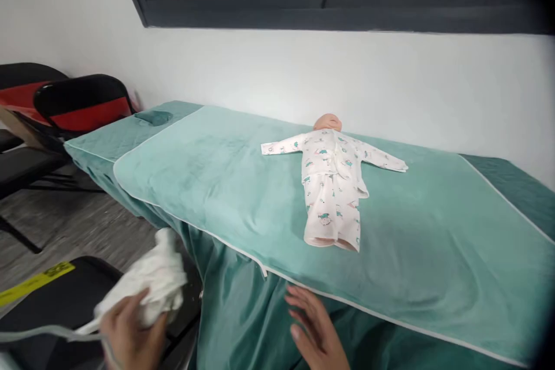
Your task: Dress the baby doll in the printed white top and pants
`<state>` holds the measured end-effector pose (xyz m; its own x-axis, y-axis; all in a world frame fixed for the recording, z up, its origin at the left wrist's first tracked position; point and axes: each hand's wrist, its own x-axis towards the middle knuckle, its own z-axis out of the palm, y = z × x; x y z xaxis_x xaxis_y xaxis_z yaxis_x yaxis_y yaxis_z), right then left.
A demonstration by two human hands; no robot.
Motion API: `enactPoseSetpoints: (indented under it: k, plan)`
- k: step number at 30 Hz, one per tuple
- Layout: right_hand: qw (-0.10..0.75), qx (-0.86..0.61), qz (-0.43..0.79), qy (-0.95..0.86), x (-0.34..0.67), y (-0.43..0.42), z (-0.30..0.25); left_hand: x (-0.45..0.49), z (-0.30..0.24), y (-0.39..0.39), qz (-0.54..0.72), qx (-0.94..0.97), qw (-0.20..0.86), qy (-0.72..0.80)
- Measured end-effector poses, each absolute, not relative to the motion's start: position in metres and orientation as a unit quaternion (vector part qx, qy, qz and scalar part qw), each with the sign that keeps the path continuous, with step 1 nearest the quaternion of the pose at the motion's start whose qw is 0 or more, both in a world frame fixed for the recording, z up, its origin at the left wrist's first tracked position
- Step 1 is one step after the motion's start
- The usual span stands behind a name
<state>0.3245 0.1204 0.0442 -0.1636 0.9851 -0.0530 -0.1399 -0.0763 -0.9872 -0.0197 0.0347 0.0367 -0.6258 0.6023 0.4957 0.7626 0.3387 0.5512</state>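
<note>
A baby doll [332, 176] in white printed pyjamas lies on its back on a teal blanket [225, 185], arms spread, head toward the wall. My left hand [130, 332], low at the left, is closed on a crumpled white cloth [154, 283] above a black chair seat. My right hand [314, 329] is open with fingers stretched, flat against the hanging teal cover just below the table's near edge, well short of the doll's feet.
The long table [507, 185] with its dark green quilted cover stands against a white wall under a dark-framed window [321, 0]. Black and red chairs [82, 104] stand at the left. A black seat with a yellow strip [37, 281] is at lower left.
</note>
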Motion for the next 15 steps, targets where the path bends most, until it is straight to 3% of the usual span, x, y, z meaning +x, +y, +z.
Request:
enactPoseSetpoints:
  k: [3,6,11,15]
  plan:
    - [0.426,-0.304,0.713,-0.467,0.301,0.144,0.079,0.08,0.068,0.076,-0.458,-0.51,0.118,-0.719]
    - [0.407,-0.261,0.742,-0.465,0.294,0.17,0.109,0.152,0.104,0.108,-0.499,-0.622,-0.026,-0.603]
    - [0.47,-0.326,0.656,-0.492,0.313,0.208,0.151,0.196,0.151,0.154,-0.529,-0.589,-0.267,-0.549]
    - [0.534,-0.369,0.533,-0.543,0.369,0.242,0.196,0.201,0.174,0.187,-0.515,-0.623,-0.322,-0.493]
